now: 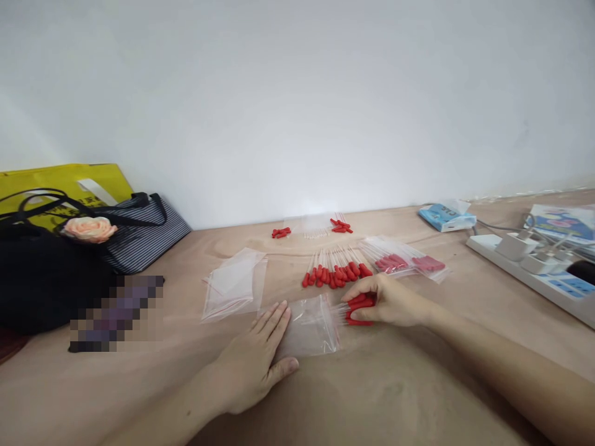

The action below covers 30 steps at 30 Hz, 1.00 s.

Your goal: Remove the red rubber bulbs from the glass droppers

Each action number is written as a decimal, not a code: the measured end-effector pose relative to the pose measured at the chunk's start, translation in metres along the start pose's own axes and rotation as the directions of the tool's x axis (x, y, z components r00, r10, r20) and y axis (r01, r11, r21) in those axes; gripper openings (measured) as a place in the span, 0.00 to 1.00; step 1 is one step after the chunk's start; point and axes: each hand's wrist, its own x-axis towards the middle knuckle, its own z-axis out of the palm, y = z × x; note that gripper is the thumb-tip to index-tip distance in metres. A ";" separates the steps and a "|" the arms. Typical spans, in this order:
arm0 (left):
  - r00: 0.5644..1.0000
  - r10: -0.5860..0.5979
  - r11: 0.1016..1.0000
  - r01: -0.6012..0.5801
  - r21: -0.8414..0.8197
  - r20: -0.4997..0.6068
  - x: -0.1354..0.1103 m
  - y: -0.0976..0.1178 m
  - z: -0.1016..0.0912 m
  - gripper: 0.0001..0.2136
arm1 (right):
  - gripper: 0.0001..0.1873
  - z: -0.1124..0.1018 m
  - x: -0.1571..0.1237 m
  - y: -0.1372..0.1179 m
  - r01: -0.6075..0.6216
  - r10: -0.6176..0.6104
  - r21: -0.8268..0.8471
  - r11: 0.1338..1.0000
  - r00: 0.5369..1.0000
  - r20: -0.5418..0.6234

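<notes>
My left hand (253,359) lies flat with fingers spread on the left edge of a clear zip bag (310,327) on the wooden table. My right hand (388,301) is closed on a small bunch of red-bulbed droppers (359,308) at the bag's right opening. Just behind it lies a loose row of the same red-bulbed droppers (335,271). Two filled zip bags of droppers (404,260) rest to the right of that row.
A pile of empty zip bags (235,284) lies at left. Loose red bulbs (281,232) and glass tubes (341,225) sit near the wall. Bags (69,248) stand far left; a tissue pack (446,217) and power strip (534,266) are at right.
</notes>
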 end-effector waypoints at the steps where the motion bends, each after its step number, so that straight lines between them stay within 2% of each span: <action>1: 1.000 0.000 1.000 0.000 -0.006 0.004 -0.001 -0.001 -0.001 0.36 | 0.15 -0.003 0.000 0.001 -0.016 0.016 0.003 1.000 1.000 -0.007; 4: 1.000 0.023 0.999 -0.023 -0.034 0.001 -0.002 -0.004 -0.004 0.36 | 0.15 -0.018 -0.002 0.002 -0.046 0.045 -0.016 0.999 0.998 -0.041; 5: 0.999 0.036 0.998 -0.037 -0.049 -0.032 -0.002 -0.006 -0.004 0.36 | 0.15 -0.025 -0.003 0.002 -0.060 0.059 -0.019 0.998 0.997 -0.056; 7: 0.978 0.065 0.992 -0.084 -0.090 -0.198 0.000 -0.006 -0.002 0.33 | 0.15 -0.038 -0.006 0.000 -0.099 0.099 0.013 0.995 0.991 -0.087; 9: 0.901 0.075 0.973 -0.160 -0.168 -0.427 0.004 -0.003 -0.001 0.26 | 0.17 -0.047 -0.009 -0.003 -0.118 0.127 0.084 0.990 0.985 -0.114; 10: 0.864 0.067 0.950 -0.208 -0.233 -0.499 0.007 0.000 0.000 0.22 | 0.18 -0.048 -0.009 -0.005 -0.116 0.132 0.115 0.987 0.981 -0.143; 11: 0.853 0.048 0.911 -0.251 -0.328 -0.520 0.010 0.005 0.000 0.19 | 0.19 -0.046 -0.009 -0.008 -0.107 0.132 0.134 0.985 0.972 -0.195; 13: 0.907 0.000 0.747 -0.281 -0.602 -0.422 0.019 0.018 -0.002 0.16 | 0.19 -0.035 -0.007 -0.015 -0.070 0.111 0.122 0.990 0.923 -0.370; 15: 0.970 -0.038 0.451 -0.198 -0.870 -0.241 0.028 0.033 -0.006 0.15 | 0.17 -0.018 -0.004 -0.023 0.008 0.025 0.057 0.998 0.825 -0.564; 17: 0.992 -0.080 0.108 -0.086 -0.990 -0.095 0.036 0.045 -0.011 0.15 | 0.11 -0.001 -0.003 -0.030 0.097 -0.158 -0.131 0.987 0.755 -0.636; 19: 0.998 -0.056 -0.125 0.006 -0.992 0.013 0.043 0.053 -0.017 0.13 | 0.10 0.008 -0.005 -0.038 0.177 -0.366 -0.347 0.921 0.696 -0.617; 21: 0.998 0.010 -0.224 0.060 -0.973 0.060 0.047 0.056 -0.020 0.13 | 0.12 0.011 -0.008 -0.043 0.224 -0.516 -0.499 0.837 0.625 -0.585; 23: 0.996 0.071 -0.260 0.064 -0.963 0.047 0.048 0.057 -0.022 0.15 | 0.14 0.010 -0.011 -0.044 0.241 -0.607 -0.592 0.769 0.565 -0.559; 24: 0.996 0.086 -0.276 0.046 -0.960 0.023 0.048 0.057 -0.022 0.15 | 0.16 0.011 -0.012 -0.043 0.249 -0.641 -0.628 0.738 0.550 -0.536; 26: 0.996 0.073 -0.307 -0.027 -0.951 -0.052 0.050 0.059 -0.021 0.14 | 0.18 0.015 -0.012 -0.038 0.273 -0.688 -0.683 0.678 0.562 -0.459; 30: 0.977 -0.114 -0.300 -0.207 -0.931 -0.181 0.056 0.062 -0.016 0.10 | 0.20 0.033 -0.008 -0.027 0.306 -0.693 -0.724 0.618 0.648 -0.318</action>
